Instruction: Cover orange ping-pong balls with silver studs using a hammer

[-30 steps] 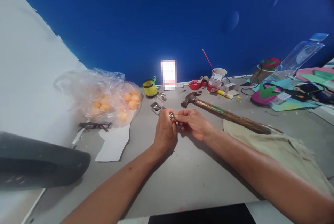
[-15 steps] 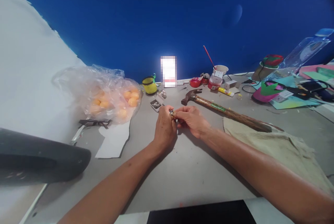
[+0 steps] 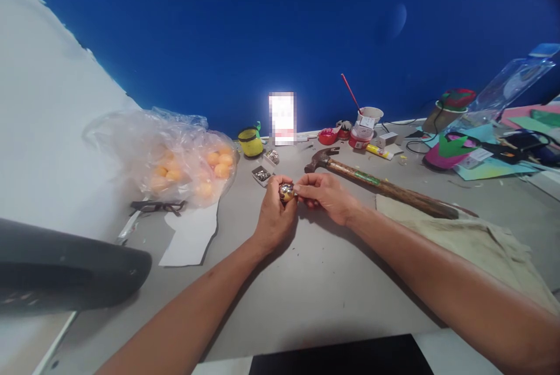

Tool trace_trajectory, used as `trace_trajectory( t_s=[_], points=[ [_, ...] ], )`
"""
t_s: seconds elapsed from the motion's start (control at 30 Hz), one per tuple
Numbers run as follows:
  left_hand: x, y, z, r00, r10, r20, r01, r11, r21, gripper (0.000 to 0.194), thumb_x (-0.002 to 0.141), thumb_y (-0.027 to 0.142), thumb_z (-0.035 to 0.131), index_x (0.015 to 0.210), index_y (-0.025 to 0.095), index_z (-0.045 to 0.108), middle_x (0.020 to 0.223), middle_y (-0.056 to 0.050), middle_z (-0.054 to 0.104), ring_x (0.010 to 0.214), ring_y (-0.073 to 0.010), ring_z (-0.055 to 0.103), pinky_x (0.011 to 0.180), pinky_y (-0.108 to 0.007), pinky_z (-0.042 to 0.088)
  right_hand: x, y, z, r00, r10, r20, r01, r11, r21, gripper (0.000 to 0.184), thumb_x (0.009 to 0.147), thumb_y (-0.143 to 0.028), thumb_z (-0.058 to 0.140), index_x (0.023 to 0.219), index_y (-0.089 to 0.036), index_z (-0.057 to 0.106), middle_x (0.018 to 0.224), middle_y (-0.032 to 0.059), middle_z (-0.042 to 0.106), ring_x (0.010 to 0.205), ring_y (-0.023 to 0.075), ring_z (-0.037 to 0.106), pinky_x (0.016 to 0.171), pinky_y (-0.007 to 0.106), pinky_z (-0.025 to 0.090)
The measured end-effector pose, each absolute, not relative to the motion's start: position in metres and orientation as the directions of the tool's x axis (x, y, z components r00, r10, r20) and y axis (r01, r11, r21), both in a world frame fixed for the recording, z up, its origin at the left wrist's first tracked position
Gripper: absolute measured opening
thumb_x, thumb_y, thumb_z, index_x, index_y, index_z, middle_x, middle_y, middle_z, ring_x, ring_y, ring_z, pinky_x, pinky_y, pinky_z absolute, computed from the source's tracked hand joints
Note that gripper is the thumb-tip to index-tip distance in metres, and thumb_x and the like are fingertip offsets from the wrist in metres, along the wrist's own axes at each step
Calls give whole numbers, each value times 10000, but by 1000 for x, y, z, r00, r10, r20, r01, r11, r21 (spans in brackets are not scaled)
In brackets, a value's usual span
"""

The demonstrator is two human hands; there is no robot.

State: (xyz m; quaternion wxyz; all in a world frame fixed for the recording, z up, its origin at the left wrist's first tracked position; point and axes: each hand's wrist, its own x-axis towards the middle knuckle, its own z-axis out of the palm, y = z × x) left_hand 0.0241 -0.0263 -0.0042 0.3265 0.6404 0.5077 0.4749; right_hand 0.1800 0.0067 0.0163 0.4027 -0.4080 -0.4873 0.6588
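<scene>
My left hand [image 3: 276,211] is closed around a small shiny ball [image 3: 286,190], silver and gold with rounded metal studs on the side that shows. My fingers hide its lower part. Close on the right, my right hand [image 3: 326,195] pinches thumb and forefinger together at the ball's edge; what lies between the fingertips is too small to make out. Just beyond my left hand, an open little box [image 3: 261,175] holds many small silver metal pieces, and a further shiny silver clump [image 3: 272,157] sits behind it.
A claw hammer [image 3: 371,180] lies beyond my right forearm, beside a beige cloth [image 3: 455,241]. Clear bags of orange balls [image 3: 223,166], glasses [image 3: 160,206] and white paper [image 3: 192,238] are at left. Cups, a yellow tube [image 3: 378,152] and coloured paper [image 3: 494,162] line the back and right.
My left hand has turned and its fingers have opened around the ball, so more of its studded surface shows. My right fingers stay pinched at its edge. The view has tipped slightly.
</scene>
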Motion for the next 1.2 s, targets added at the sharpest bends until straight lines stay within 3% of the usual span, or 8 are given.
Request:
trace_trajectory(
  t_s=[0.4, 0.63, 0.77, 1.0, 1.2],
  points=[
    [25, -26, -6, 55, 913, 404, 399, -391, 829, 253, 864, 118, 509, 1096, 216, 502, 1012, -32, 607, 859, -173, 578, 754, -316, 465, 180, 2, 21, -356, 929, -102, -20, -117, -993, 420, 655, -532, 859, 688, -185, 624, 573, -35, 551, 544, 98, 469, 496, 246, 306],
    [24, -24, -9, 55, 903, 426, 413, -409, 814, 260, 859, 126, 522, 1101, 220, 503, 1012, -34, 621, 844, -176, 590, 752, -323, 480, 180, 2, 20, -367, 926, -91, -39, -113, -993, 387, 687, -524, 821, 703, -187, 630, 591, -29, 560, 550, 100, 474, 498, 242, 314],
    [24, -25, -8, 45, 894, 446, 419, -423, 804, 241, 861, 140, 528, 1088, 219, 508, 1020, -40, 626, 863, -181, 593, 780, -328, 487, 178, 0, 21, -359, 932, -50, 46, -36, -998, 355, 729, -503, 783, 688, -194, 613, 564, -39, 540, 528, 100, 456, 500, 250, 322],
    [23, -29, -1, 24, 937, 348, 315, -338, 887, 305, 820, 188, 624, 1109, 220, 533, 1030, -30, 621, 875, -179, 592, 792, -311, 487, 172, -10, 30, -274, 952, 137, 155, 184, -971, 272, 705, -361, 784, 630, -202, 576, 630, -26, 575, 607, 111, 477, 556, 252, 356],
    [23, -30, 2, 32, 942, 335, 302, -329, 895, 228, 890, 256, 609, 1100, 216, 533, 1031, -48, 621, 880, -187, 588, 798, -317, 487, 178, -5, 26, -371, 928, 44, 97, 86, -992, 340, 761, -501, 749, 697, -207, 590, 595, -28, 544, 575, 122, 472, 525, 256, 333]
  ],
)
